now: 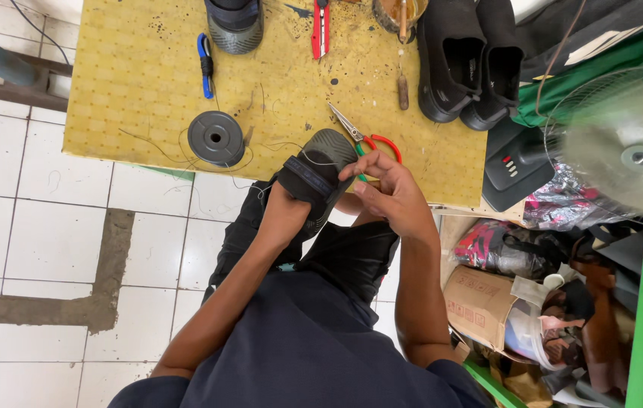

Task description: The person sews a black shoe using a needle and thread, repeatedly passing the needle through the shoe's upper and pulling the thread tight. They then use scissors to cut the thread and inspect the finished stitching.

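My left hand [285,217] is pushed inside the strap of a dark sandal [320,170] with a grey patterned sole, holding it up at the edge of the yellow table [140,75]. My right hand [389,193] rests against the sandal's side, fingers pinched together as if on a thin thread or needle; the item is too small to make out. Thin thread runs from the sandal to a grey spool [216,137]. Scissors with red and green handles [367,140] lie just behind the sandal.
On the table lie a blue tool [205,64], a red box cutter [320,29], an awl [403,87], a second sandal [235,24] and a pair of black shoes [469,64]. A spinning fan [627,147] and a bin of scraps [548,295] stand to the right.
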